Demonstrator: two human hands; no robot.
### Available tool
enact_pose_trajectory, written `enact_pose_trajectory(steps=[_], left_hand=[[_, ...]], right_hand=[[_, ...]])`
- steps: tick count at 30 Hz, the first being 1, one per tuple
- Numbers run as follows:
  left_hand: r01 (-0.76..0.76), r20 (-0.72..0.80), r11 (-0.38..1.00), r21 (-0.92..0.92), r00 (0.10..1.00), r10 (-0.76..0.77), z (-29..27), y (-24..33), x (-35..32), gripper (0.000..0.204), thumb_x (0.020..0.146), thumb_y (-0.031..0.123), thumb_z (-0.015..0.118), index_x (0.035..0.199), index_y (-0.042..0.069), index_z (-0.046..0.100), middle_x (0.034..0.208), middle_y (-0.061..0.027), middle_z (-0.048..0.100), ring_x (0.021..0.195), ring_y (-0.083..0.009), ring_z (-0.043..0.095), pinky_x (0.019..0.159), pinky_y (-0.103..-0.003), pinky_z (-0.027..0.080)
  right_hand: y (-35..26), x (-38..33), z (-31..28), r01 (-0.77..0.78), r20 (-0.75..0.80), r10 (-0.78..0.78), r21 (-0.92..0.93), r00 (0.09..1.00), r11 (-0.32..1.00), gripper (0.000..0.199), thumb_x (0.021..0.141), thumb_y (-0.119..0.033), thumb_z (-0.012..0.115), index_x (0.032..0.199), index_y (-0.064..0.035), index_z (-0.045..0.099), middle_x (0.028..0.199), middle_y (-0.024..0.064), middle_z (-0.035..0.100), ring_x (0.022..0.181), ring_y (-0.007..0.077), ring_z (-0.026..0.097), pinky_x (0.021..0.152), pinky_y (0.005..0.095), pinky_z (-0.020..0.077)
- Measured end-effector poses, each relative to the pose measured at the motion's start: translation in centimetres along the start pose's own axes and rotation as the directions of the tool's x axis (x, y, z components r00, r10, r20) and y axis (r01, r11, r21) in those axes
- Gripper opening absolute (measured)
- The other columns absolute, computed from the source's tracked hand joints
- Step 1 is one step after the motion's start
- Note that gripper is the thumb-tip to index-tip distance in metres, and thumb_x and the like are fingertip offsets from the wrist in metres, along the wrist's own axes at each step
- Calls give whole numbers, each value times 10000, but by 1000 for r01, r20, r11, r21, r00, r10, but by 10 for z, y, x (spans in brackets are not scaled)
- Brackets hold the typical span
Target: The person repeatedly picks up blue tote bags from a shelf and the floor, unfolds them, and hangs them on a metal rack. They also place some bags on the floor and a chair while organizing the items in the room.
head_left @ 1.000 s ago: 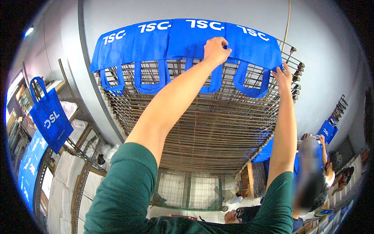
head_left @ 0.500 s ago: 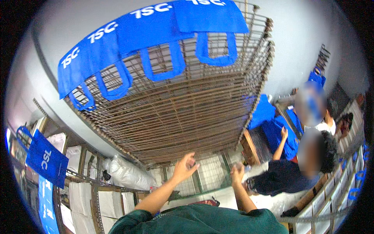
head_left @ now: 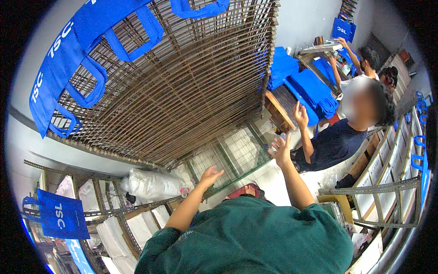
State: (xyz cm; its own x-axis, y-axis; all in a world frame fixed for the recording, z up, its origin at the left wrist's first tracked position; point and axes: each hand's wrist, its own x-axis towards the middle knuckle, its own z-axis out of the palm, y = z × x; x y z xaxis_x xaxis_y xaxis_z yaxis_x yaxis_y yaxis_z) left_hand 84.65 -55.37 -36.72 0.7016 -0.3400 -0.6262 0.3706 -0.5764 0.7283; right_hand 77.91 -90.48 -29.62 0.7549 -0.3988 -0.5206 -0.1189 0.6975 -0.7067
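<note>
My left hand (head_left: pixel 211 175) hangs in the air with its fingers stretched toward the right, holding nothing that I can see. My right hand (head_left: pixel 281 150) is raised with spread fingers; a small bluish spot shows by its fingertips, too small to name. Both hands are apart from the large rack of thin brown bars (head_left: pixel 196 96) in front of me. Blue tote bags (head_left: pixel 107 18) lie across the rack's upper left, their handles dangling down over the bars.
A co-worker in a dark shirt (head_left: pixel 335 145) stands at right with a hand raised near a pile of blue fabric (head_left: pixel 312 93). Behind, another person (head_left: pixel 360 75) works at a table. Shelving with white stacks (head_left: pixel 119 235) and a plastic-wrapped bundle (head_left: pixel 153 183) are on the left.
My view has turned, so the rack sits further up and left. My right hand, closed before, has risen and spread its fingers. The dark-shirted co-worker's hand has also shifted.
</note>
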Motion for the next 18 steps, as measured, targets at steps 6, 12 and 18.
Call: enact_pose_trajectory(steps=[6, 12, 18], left_hand=[[54, 145, 878, -476, 989, 18, 52, 163, -6, 892, 687, 730, 488, 1321, 124, 326, 1256, -120, 378, 1109, -278, 421, 812, -435, 418], [19, 142, 707, -707, 983, 116, 76, 219, -11, 546, 805, 582, 489, 1008, 79, 555, 985, -68, 592, 893, -177, 549, 718, -366, 459], [-458, -146, 739, -494, 882, 449, 65, 220, -8, 220, 909, 215, 475, 919, 33, 598, 816, -12, 606, 734, -89, 533, 690, -268, 443]], right_hand=[[3, -17, 33, 30, 75, -49, 237, 996, 971, 1030, 682, -813, 312, 1388, -83, 142, 1368, 136, 253, 1261, 295, 244, 985, 570, 184], [19, -32, 41, 71, 46, -80, 176, 996, 982, 777, 796, -712, 254, 1302, -127, 331, 1344, 85, 360, 1254, 288, 289, 970, 566, 215], [33, -65, 43, -49, 226, 11, 163, 974, 985, 812, 798, -719, 206, 1301, -95, 339, 1270, 102, 439, 1163, 280, 413, 907, 563, 293]])
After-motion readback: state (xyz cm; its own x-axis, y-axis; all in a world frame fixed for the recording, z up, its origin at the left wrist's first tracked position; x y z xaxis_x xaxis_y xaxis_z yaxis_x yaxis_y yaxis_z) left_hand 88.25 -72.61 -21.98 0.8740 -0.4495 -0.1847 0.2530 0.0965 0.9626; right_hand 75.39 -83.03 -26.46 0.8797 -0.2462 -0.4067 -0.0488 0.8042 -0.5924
